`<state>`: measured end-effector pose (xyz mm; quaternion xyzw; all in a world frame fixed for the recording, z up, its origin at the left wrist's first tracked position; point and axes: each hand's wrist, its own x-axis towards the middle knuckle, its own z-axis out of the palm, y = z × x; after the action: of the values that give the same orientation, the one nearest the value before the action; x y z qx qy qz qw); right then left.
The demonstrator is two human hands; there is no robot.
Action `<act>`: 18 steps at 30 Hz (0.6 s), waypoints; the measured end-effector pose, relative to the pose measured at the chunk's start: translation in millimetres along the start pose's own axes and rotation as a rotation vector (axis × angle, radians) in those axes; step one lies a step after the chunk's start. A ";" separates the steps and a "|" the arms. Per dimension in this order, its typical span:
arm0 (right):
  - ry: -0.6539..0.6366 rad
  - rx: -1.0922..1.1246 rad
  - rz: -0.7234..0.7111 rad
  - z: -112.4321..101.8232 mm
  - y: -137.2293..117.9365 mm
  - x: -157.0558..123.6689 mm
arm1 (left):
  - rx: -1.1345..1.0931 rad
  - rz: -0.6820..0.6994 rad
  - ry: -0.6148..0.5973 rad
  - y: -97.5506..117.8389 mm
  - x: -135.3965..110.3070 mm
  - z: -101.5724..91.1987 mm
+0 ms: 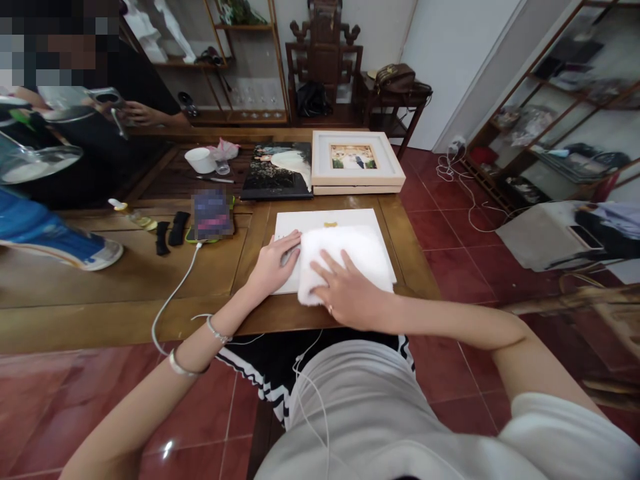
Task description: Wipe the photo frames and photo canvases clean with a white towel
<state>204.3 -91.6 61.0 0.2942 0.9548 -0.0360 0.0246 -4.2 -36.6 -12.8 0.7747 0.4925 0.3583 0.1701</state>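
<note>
A white board or frame back (286, 230) lies flat at the table's near edge, with a small gold-coloured fitting (331, 225) near its top. Over much of it is spread a fluffy white cloth (367, 257). My right hand (353, 293) presses on the cloth's left part, fingers spread and lying flat. On the board's left side rests my left hand (276, 261), its fingers stretched out beside the cloth and the thumb apart. What lies beneath the cloth is hidden.
Behind the board are a dark photo panel (277, 172) and a pale framed photo (395, 163). Leftward lie a phone (213, 213) on a white cable, black straps (179, 228), a small bottle (137, 217) and a blue pack (50, 227). Another person (145, 73) sits across the table.
</note>
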 end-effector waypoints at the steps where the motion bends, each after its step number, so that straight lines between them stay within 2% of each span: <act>1: -0.024 0.016 -0.039 -4.0 -6.3 -7.8 | -0.002 0.002 -0.005 -0.1 -0.1 -0.1; 3: -0.061 0.060 -0.096 -11.2 -9.3 -17.5 | -0.003 0.008 -0.017 0.0 -0.2 -0.3; 5: -0.056 0.104 -0.107 -14.6 0.4 -18.0 | -0.002 0.008 -0.027 0.2 -0.2 -0.2; 11: 0.089 0.144 0.125 -0.2 63.8 18.8 | 0.007 -0.021 -0.051 -1.9 -0.6 0.7; 13: 0.151 0.136 0.183 5.1 77.2 35.4 | -0.005 -0.019 -0.043 -3.0 -1.1 0.1; 15: 0.179 0.118 0.224 7.9 80.3 51.0 | -0.026 0.000 -0.007 -3.6 -1.8 -1.0; 18: 0.150 0.058 0.256 8.9 67.8 68.0 | -0.064 0.057 0.053 -2.8 -2.7 -3.1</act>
<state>186.5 1.6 43.8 0.4159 0.9072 -0.0383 -0.0507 -8.9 -37.9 -13.5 0.7727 0.4630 0.3989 0.1717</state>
